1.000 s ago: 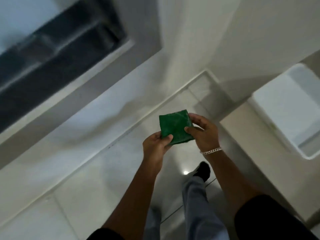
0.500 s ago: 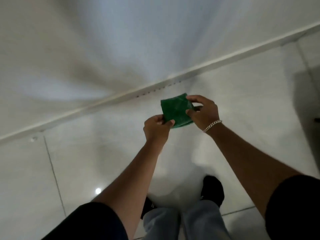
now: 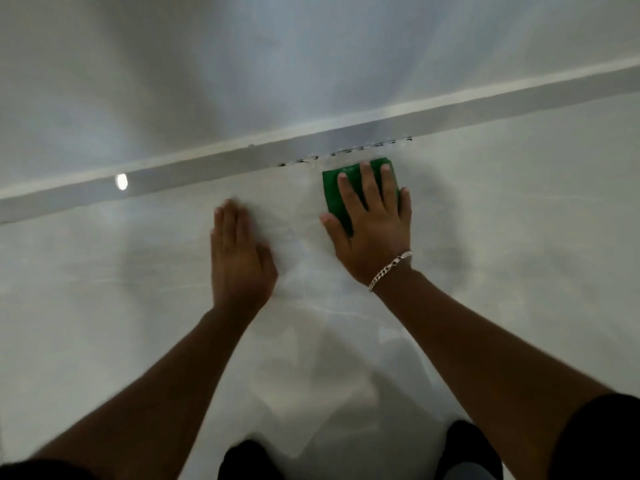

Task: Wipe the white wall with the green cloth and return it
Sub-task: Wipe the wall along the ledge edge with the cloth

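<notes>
The folded green cloth (image 3: 334, 192) lies flat under the spread fingers of my right hand (image 3: 374, 233), just below the skirting. Only its left and top edges show past the fingers. A silver chain bracelet (image 3: 389, 270) sits on that wrist. To the left, apart from the cloth, my left hand (image 3: 239, 258) is stretched out flat, palm away from me and holding nothing. The white wall (image 3: 277, 64) fills the top of the view. Whether the cloth touches a surface I cannot tell.
A grey skirting strip (image 3: 207, 168) runs slanted across the view, with small dark marks (image 3: 346, 152) along its lower edge above the cloth. Below it is glossy pale floor tile (image 3: 519, 237). My dark shoes (image 3: 249, 462) (image 3: 464, 445) show at the bottom.
My left hand has let go of the cloth and moved left, flat. My right hand now lies spread over the cloth, and both arms have reached forward toward the skirting.
</notes>
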{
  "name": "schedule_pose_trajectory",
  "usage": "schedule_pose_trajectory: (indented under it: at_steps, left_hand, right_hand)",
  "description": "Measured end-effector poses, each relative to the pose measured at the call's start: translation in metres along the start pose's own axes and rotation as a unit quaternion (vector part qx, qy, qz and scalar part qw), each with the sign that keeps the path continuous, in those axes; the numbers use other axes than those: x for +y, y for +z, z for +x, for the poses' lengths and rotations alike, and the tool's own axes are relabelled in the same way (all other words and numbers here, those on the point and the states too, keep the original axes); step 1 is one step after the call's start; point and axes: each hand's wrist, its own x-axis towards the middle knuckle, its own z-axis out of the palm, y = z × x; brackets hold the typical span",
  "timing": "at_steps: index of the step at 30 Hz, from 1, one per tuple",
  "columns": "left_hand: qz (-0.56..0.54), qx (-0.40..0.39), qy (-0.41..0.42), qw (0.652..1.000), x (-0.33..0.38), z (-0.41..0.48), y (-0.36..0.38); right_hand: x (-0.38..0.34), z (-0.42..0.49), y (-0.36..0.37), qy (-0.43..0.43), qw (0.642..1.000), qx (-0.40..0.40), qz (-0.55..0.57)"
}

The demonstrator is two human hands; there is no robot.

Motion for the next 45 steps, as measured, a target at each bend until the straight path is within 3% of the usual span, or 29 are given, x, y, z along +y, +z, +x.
schedule_pose_trajectory:
  at_steps: [2,5,12,14,17,20,25,29,33,36,41,43,45]
  left_hand:
    - [0.082,-0.046,0.033,0.995,-0.020,0.003,0.002]
    - [0.150,-0.054,0.076,0.984,-0.033,0.011,0.002]
    - [0.192,-0.078,0.166,0.964,-0.063,0.039,-0.014]
    - [0.197,-0.080,0.171,0.962,-0.063,0.043,-0.015]
    - [0.202,-0.081,0.156,0.963,-0.063,0.043,-0.014]
    - [0.199,-0.083,0.161,0.963,-0.065,0.044,-0.015]
    - [0.192,-0.076,0.171,0.964,-0.066,0.042,-0.015]
    - [0.196,-0.067,0.177,0.962,-0.068,0.043,-0.013]
    - [0.200,-0.065,0.176,0.962,-0.069,0.044,-0.013]
    - [0.197,-0.074,0.194,0.958,-0.071,0.045,-0.018]
    - [0.198,-0.069,0.202,0.957,-0.081,0.051,-0.023]
    - [0.205,-0.068,0.199,0.956,-0.080,0.050,-0.023]
    - [0.201,-0.071,0.200,0.956,-0.078,0.049,-0.023]
  right_hand:
    - [0.000,0.001,0.008,-0.014,0.999,-0.016,-0.041]
    - [0.023,0.010,0.007,-0.007,0.997,-0.014,-0.081]
    - [0.051,0.039,-0.002,0.168,0.981,0.064,-0.078]
    - [0.024,0.036,0.007,0.141,0.985,0.066,-0.067]
    - [-0.021,0.028,0.025,0.020,0.998,0.016,-0.056]
    - [-0.011,0.031,0.021,-0.016,0.998,-0.011,-0.064]
    - [0.055,0.041,-0.004,0.092,0.992,0.041,-0.074]
    - [0.035,0.046,0.007,0.151,0.984,0.096,-0.019]
    - [-0.011,0.037,0.029,0.037,0.996,0.085,-0.010]
    - [0.026,0.037,0.016,-0.040,0.995,0.071,-0.053]
    - [0.069,0.046,-0.014,0.152,0.984,0.031,-0.089]
    - [0.040,0.046,-0.007,0.180,0.980,0.005,-0.087]
    - [0.007,0.040,0.004,0.149,0.984,-0.034,-0.089]
